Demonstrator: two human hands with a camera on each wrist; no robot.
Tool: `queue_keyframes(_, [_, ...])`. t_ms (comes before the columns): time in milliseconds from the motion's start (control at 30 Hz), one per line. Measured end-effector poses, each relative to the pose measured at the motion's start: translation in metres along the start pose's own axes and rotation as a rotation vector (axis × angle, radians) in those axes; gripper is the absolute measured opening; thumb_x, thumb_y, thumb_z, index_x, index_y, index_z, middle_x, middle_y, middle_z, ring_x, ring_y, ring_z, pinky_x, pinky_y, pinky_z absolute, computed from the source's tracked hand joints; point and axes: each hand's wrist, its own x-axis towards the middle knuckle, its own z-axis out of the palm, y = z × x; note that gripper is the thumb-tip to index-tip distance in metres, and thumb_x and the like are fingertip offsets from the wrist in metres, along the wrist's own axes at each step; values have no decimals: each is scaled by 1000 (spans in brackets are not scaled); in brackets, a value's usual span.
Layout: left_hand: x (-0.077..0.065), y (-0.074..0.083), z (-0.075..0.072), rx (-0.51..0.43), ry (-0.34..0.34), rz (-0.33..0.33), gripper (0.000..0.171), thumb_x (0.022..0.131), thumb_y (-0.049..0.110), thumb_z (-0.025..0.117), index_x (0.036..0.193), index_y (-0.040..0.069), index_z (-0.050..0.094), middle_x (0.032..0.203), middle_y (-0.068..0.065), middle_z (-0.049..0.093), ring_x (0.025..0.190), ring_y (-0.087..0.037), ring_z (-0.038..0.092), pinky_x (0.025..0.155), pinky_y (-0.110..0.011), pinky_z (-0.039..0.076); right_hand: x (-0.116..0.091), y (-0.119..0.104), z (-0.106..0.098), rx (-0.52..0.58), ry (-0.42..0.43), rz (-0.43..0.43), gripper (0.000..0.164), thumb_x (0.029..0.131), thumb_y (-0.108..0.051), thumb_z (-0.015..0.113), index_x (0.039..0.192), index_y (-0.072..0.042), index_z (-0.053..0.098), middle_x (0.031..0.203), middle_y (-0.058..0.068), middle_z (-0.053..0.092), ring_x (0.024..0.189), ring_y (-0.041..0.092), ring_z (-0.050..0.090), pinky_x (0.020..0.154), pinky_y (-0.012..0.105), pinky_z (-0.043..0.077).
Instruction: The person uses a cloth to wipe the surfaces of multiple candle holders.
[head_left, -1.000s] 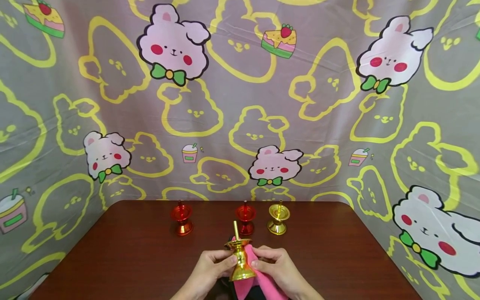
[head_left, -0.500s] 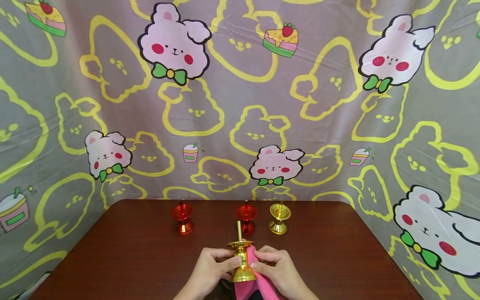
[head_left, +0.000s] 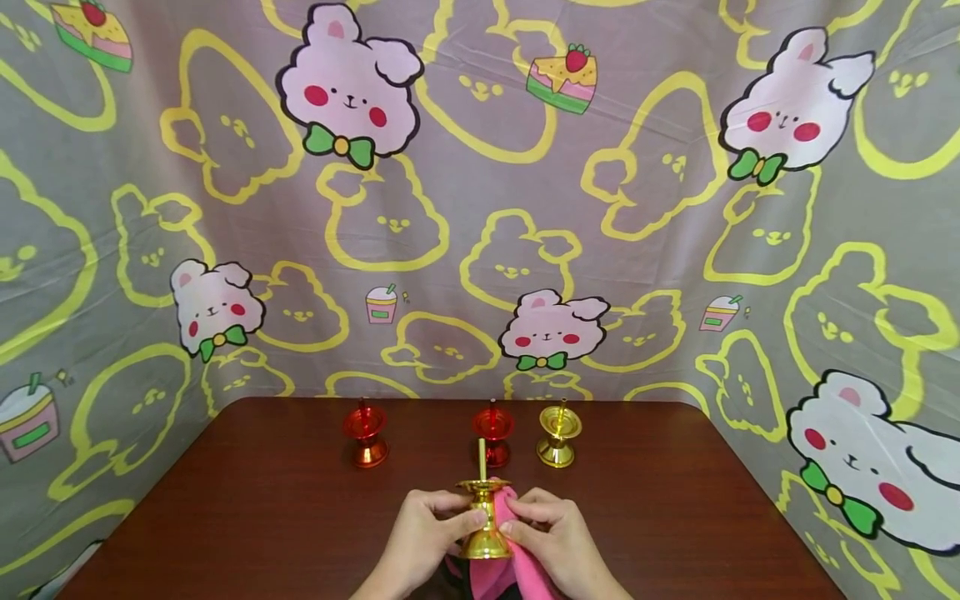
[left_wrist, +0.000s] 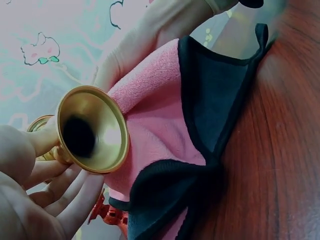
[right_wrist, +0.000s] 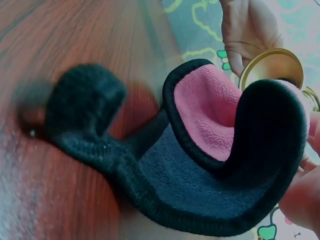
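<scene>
A gold candle holder (head_left: 487, 546), with a thin stem on top and a flared, hollow base (left_wrist: 92, 129), stands nearly upright in front of me. My left hand (head_left: 423, 529) grips its waist between thumb and fingers. In my right hand (head_left: 558, 533) is a pink and dark grey cloth (head_left: 525, 567), pinched against the holder's right side. The cloth (left_wrist: 160, 115) hangs down in folds with black edging, and in the right wrist view the dark side of the cloth (right_wrist: 195, 185) shows toward the tabletop.
Along the back of the brown table (head_left: 247, 500) stand a red candle holder (head_left: 367, 437) on the left, another red holder (head_left: 492, 425) in the middle and a gold one (head_left: 558, 437) on the right. A patterned curtain (head_left: 450, 192) surrounds the table's back and sides.
The held candle holder has shifted slightly right and come from a slight lean to nearly upright. Both hands keep their hold on the holder and cloth.
</scene>
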Motion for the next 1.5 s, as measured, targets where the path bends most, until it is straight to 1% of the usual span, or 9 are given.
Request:
queue_keyframes(200, [0,-2,1,86,40,38,26,85,17,82,102,-3,78,91,-11,73,67,-13,66,53,-30,56,-1,-4,5,3,34,70,31,87,-4,76,115,8,70,92,11,67,81,5,59,66,21,51])
queue_keyframes(300, [0,-4,2,137,78,70,26,81,17,85,99,0,79,88,-7,73,66,-10,64,51,-29,55,-3,-5,8,-12,58,73,31,87,-4,77,115,7,70,92,11,67,81,4,58,65,21,50])
queue_keyframes(467, [0,-6,2,218,143,111,25,75,21,90,91,4,81,85,-2,74,74,-6,64,60,-26,55,-5,-6,13,-100,91,-18,30,85,-7,79,111,6,73,87,8,67,75,1,53,59,22,48])
queue_keyframes(767, [-1,-11,3,284,187,53,28,72,24,92,83,5,74,68,3,66,60,-7,59,54,-24,50,-6,-7,20,-219,77,-211,29,84,-3,79,110,8,73,92,9,71,77,2,56,59,23,51])
queue_keyframes(933, [-3,-15,3,264,195,24,30,72,24,92,82,5,70,68,2,64,59,-9,57,52,-25,49,-6,-8,24,-251,71,-286,30,82,1,79,109,10,72,95,10,71,79,3,59,60,20,52])
queue_keyframes(1067, [-3,-19,3,246,198,22,31,73,23,91,83,4,69,69,1,64,59,-9,58,52,-24,50,-6,-7,26,-255,81,-297,30,81,3,79,109,10,72,94,9,70,78,3,58,60,19,51])
queue_keyframes(1267, [-2,-21,3,258,208,60,29,75,23,90,83,5,69,70,2,64,60,-7,59,53,-24,51,-5,-3,27,-248,122,-223,30,80,0,81,109,7,74,90,5,70,74,2,55,57,23,51])
queue_keyframes(1400, [1,-20,2,281,196,117,25,80,26,86,88,6,73,74,3,67,64,-5,60,57,-23,51,-1,-4,23,-191,133,-87,30,82,-5,82,111,2,75,90,3,69,71,2,55,57,24,51])
queue_keyframes(1500, [2,-18,0,258,178,168,19,89,20,78,95,3,76,81,-1,70,68,-6,62,61,-24,52,2,-4,16,-121,115,27,31,84,-7,80,115,-1,75,93,7,69,73,6,58,61,24,52])
